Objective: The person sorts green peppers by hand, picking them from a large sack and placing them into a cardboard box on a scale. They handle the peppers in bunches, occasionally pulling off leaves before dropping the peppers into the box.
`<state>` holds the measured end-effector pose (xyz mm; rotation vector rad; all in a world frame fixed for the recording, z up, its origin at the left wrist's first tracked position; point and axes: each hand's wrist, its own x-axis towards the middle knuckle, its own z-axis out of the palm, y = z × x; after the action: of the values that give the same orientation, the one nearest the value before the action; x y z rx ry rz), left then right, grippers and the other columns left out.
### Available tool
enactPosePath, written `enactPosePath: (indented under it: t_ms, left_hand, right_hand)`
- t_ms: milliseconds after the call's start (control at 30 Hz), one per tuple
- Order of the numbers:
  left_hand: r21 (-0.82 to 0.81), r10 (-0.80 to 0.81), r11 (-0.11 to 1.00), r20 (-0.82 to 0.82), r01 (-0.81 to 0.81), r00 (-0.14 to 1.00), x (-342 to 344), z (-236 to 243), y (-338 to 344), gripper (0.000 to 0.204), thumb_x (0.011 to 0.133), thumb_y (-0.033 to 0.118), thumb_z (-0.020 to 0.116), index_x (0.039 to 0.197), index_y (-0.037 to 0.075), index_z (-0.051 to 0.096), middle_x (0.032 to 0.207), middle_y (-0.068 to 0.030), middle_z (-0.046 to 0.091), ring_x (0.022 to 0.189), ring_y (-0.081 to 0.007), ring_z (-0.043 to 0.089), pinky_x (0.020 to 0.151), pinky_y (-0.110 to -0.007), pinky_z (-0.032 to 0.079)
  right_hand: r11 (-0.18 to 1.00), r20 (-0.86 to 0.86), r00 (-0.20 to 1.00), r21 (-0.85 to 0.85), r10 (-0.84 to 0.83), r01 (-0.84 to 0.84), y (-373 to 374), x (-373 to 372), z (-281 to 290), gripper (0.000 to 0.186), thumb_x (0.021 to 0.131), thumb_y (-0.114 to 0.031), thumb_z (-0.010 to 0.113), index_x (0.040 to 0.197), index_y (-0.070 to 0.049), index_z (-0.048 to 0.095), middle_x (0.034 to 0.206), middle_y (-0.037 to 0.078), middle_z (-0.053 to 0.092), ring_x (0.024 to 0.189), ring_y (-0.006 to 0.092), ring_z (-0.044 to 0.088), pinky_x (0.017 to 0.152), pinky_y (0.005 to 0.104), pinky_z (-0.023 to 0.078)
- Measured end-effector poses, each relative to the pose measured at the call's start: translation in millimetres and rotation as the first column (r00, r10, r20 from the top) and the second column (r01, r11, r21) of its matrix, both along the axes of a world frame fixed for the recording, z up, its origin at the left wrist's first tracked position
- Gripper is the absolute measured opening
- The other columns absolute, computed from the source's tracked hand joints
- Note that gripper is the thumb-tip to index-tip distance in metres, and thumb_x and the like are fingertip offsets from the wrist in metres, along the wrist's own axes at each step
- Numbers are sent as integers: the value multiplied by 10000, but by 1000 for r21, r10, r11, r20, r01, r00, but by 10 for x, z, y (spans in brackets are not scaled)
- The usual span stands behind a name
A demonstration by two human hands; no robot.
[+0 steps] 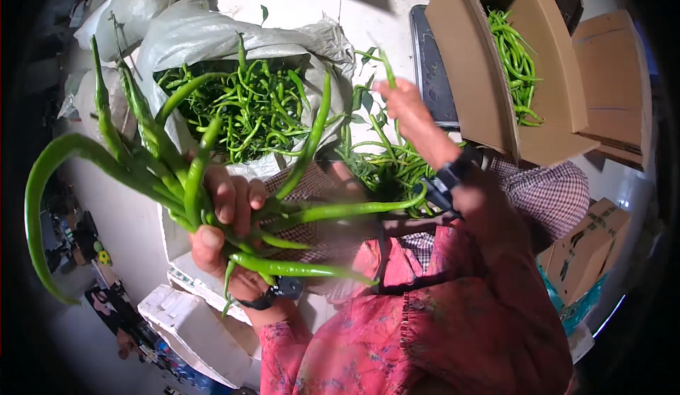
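My left hand (221, 204) is closed round a bunch of long green chili peppers (145, 175), held up close to the camera, their ends fanning out on both sides of the fist. Farther right, my right hand (412, 111) pinches one green chili pepper (387, 68); motion blurs its tip. Below that hand lies a loose pile of green peppers (389, 172) with some leaves, by my lap. An open white woven sack (191, 37) full of green peppers (244, 108) lies beyond my left hand.
At the far right stands an open cardboard box (471, 62) with green peppers (517, 69) inside, beside a dark flat platform (432, 76). More filled sacks (131, 12) lie at the far left. A white foam box (191, 328) is near left, and another carton (588, 250) near right.
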<state>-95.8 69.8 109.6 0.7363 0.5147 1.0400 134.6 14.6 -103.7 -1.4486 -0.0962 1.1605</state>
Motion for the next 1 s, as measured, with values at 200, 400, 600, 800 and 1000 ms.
enactPosePath:
  t_ms: [200,400,600,800,1000]
  left_hand:
    - [-110,150,980,-156,-168,976,-73,-30,80,704,762,163,677,1364,-13,356,791,-16,445,565,-73,429,681,-305,412]
    - [-120,128,983,-80,-137,989,-154,-91,205,677,837,132,626,1407,6,284,784,-20,429,564,-82,448,685,-315,390]
    - [-140,120,981,-128,-138,984,-90,-130,355,690,839,125,634,1412,18,265,785,-18,434,563,-79,450,669,-319,392]
    - [-173,132,973,-117,-151,984,27,-131,303,687,820,125,627,1406,7,288,785,-26,432,565,-80,448,673,-312,394]
    - [-128,169,975,-109,-183,980,-20,-30,168,662,829,151,629,1392,-9,319,783,-9,399,585,-68,403,699,-307,396]
  right_hand:
    - [842,223,942,-530,253,-101,225,-498,-1605,357,745,-263,704,1003,-18,677,893,133,673,827,241,612,737,350,477]
    - [686,217,915,-723,339,-83,592,-686,-1792,439,732,-330,735,1044,-26,682,1066,219,663,1035,363,622,917,397,489]
    - [570,123,848,-788,516,-232,717,-680,-1644,357,732,-305,724,959,-29,702,1042,217,666,986,373,644,850,440,528]
    - [646,130,903,-740,410,-188,411,-621,-1969,331,712,-286,696,913,-24,709,1013,197,680,956,319,663,844,367,526]
    - [943,-69,955,-152,289,-296,-55,-208,-1027,242,862,-274,652,898,-36,637,739,-12,596,567,58,412,490,246,336]
